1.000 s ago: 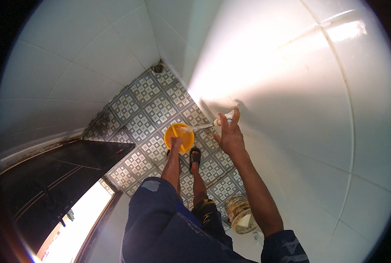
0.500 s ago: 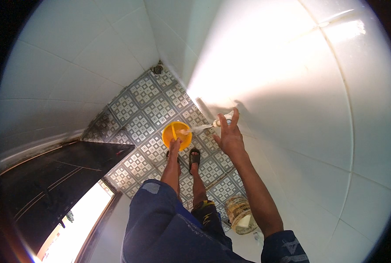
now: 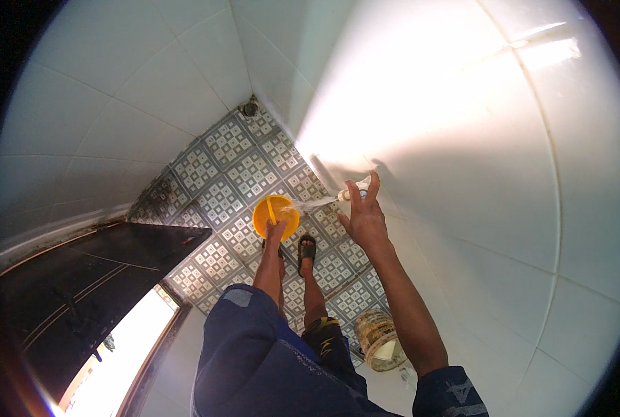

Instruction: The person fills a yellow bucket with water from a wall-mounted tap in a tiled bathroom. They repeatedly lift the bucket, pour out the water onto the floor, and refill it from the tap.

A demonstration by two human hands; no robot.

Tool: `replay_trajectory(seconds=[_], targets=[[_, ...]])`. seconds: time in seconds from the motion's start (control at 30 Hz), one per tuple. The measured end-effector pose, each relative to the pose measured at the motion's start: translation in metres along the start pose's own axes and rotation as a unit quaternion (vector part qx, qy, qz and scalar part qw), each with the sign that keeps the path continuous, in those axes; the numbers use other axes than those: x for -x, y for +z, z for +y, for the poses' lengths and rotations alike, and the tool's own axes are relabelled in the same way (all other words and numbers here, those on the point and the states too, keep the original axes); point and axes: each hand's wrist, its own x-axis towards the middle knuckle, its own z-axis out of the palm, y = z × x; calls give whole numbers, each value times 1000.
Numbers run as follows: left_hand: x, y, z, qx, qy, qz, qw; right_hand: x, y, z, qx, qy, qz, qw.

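Observation:
A small yellow bucket (image 3: 290,221) hangs from my left hand (image 3: 274,232), whose fingers are closed around its strap-like handle. Water (image 3: 311,204) streams leftward from a pale tap (image 3: 344,195) on the right wall and falls into the bucket. At the tap is my right hand (image 3: 367,224), with two fingers astride its top and the thumb held apart. Part of the tap is hidden behind those fingers.
Below me is a patterned tile floor (image 3: 251,170), where my sandalled foot (image 3: 307,251) stands. A stained bucket (image 3: 376,333) is by the right wall. A dark door (image 3: 108,271) stands at the left, and a drain (image 3: 249,108) lies in the far corner.
The yellow bucket and my left hand have shifted slightly left. My right hand stays at the tap, and water keeps flowing into the bucket.

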Motion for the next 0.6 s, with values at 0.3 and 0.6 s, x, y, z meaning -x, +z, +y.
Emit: replay_trajectory(seconds=[0.3,0.6], targets=[[34,18,8,-40,-55,-43,997,3,-1,13,23,18,-6,1000],[-30,25,-75,-33,-20,-31,999,1,2,5,35,15,-19,999]])
